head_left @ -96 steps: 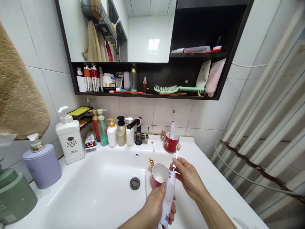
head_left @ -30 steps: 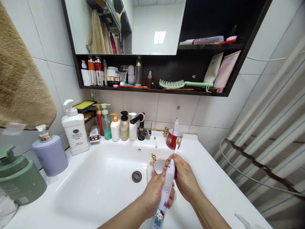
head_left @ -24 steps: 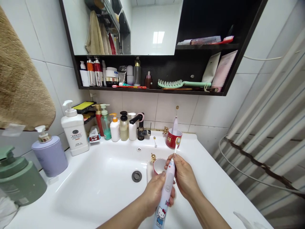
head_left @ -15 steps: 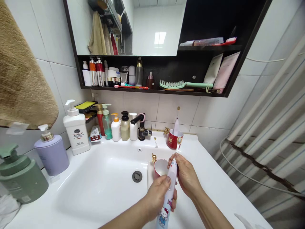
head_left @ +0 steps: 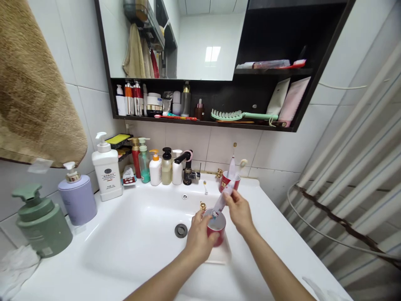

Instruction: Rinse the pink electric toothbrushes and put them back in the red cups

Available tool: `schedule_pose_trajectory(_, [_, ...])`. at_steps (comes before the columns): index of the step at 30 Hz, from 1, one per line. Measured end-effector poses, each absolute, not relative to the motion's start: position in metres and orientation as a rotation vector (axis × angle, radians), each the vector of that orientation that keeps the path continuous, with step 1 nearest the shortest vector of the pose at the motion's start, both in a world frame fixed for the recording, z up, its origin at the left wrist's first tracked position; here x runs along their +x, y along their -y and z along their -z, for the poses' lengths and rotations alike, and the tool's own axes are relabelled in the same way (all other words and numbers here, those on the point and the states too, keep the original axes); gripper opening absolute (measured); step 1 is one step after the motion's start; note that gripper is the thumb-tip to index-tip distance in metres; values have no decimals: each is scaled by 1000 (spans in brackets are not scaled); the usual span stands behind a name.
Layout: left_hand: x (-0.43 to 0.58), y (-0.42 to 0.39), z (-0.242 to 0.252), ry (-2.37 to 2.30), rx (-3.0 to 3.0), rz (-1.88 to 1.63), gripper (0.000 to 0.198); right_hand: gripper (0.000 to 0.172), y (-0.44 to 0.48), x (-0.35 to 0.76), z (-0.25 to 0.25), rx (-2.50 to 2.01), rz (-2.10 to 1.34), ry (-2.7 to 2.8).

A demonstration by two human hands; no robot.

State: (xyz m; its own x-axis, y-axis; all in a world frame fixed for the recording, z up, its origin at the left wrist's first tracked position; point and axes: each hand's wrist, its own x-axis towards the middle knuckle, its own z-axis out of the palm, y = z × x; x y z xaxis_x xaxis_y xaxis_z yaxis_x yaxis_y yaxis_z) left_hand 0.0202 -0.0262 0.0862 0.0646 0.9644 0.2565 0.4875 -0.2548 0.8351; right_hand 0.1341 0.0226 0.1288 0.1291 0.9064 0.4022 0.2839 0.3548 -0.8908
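Observation:
My right hand pinches an electric toothbrush with a pale pink handle and a cartoon cat print. The toothbrush leans, head up to the right, its lower end over the mouth of a red cup. Whether that end touches the cup's inside I cannot tell. Around the cup's left side wraps my left hand, thumb at the front. This cup has a gold handle and stands at the right side of the sink. Behind it, a second red cup holds another electric toothbrush.
The white sink lies to the left, with a black faucet behind. Several pump bottles line the back and left rim. A small brush head lies near the faucet. A dark mirror cabinet hangs above.
My left hand has left the toothbrush handle and taken hold of the front cup. My right hand has tilted the toothbrush and brought its lower end over that cup.

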Motion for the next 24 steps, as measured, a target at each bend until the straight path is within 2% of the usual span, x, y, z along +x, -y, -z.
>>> schedule_pose_trajectory(4, [31,18,-77,-1573,1946,-939,28,22,-31,130,-106,-1234,-622,1500])
schedule_pose_trajectory(7, [34,12,-78,-1504,2010,-950,18,21,-28,131,-97,-1266,-603,1550])
schedule_pose_trajectory(14, [67,-3,-102,-1124,2216,-1136,16,33,-30,180,-122,-1330,-529,1499])
schedule_pose_trajectory(19, [119,-40,-129,-1008,2403,-1091,14,38,-58,236,-144,-1443,-344,1378])
schedule_pose_trajectory(24, [155,-80,-131,-1034,2430,-1007,16,35,-96,268,-145,-1512,-232,1346])
